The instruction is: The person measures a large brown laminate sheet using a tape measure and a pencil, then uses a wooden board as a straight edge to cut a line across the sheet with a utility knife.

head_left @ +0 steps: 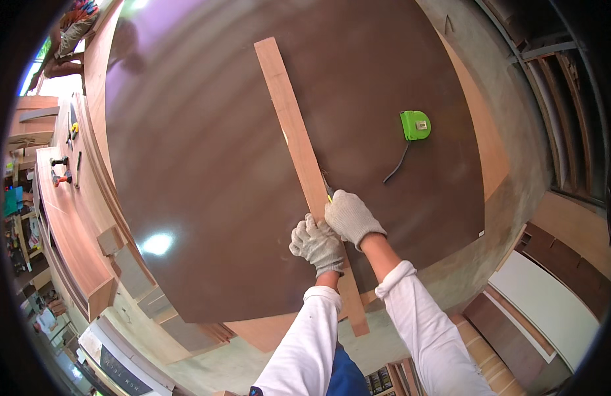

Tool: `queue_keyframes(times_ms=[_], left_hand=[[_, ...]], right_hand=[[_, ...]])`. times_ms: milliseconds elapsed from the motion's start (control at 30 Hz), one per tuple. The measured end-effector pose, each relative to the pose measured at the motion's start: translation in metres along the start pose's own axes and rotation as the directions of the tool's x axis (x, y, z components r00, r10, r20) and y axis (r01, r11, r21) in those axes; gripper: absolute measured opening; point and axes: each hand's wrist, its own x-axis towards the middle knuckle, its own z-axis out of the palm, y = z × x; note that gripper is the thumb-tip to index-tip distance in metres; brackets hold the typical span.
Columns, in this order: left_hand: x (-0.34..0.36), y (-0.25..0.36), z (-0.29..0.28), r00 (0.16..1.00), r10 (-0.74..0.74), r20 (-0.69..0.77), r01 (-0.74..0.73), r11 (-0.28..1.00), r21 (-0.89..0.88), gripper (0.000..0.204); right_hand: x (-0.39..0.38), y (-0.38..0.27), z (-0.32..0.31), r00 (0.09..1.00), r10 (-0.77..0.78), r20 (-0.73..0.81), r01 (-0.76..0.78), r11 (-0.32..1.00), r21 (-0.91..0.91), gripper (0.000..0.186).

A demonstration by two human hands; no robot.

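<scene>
A long wooden strip [285, 105] lies lengthwise across a large dark brown sheet [206, 165]. My left hand [316, 244], in a knitted glove, presses on the strip with its fingers curled over it. Just right of it, my gloved right hand [351, 218] is closed round a thin tool [329, 191] with some yellow on it, held along the strip's right edge; its tip is too small to make out clearly. A green tape measure [414, 124] with a dark strap rests on the sheet to the right.
A bench [74, 231] at the left holds drills [61, 175] and other tools. A person [71, 39] is at the upper left. Boards [553, 310] stand at the lower right, and a dark rack [556, 112] is at the upper right.
</scene>
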Motion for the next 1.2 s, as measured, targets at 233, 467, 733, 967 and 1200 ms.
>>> queue_keyframes(times_ms=[233,467,733,967,1200], left_hand=[[0.004,-0.003,0.001,0.999,-0.018,0.041,0.018,1.0,0.001,0.059],[0.006,-0.018,0.0,1.0,-0.016,-0.016,0.018,0.997,0.078,0.041],[0.001,-0.005,-0.005,0.998,0.042,-0.046,-0.042,0.999,0.017,0.041],[0.004,-0.01,0.001,0.999,-0.006,-0.033,0.007,1.0,0.027,0.044],[-0.004,0.002,-0.008,0.998,0.055,-0.034,-0.056,0.998,-0.028,0.041]], right_hand=[[0.005,0.012,0.008,0.878,-0.468,0.096,0.461,0.776,-0.431,0.01],[-0.056,0.009,0.025,0.995,-0.044,0.093,0.043,0.999,0.004,0.024],[-0.148,0.087,0.086,0.976,0.161,0.147,-0.158,0.987,-0.033,0.027],[-0.256,0.137,0.128,0.939,0.253,0.233,-0.251,0.967,-0.042,0.029],[-0.364,0.232,0.168,0.796,0.438,0.418,-0.418,0.897,-0.144,0.034]])
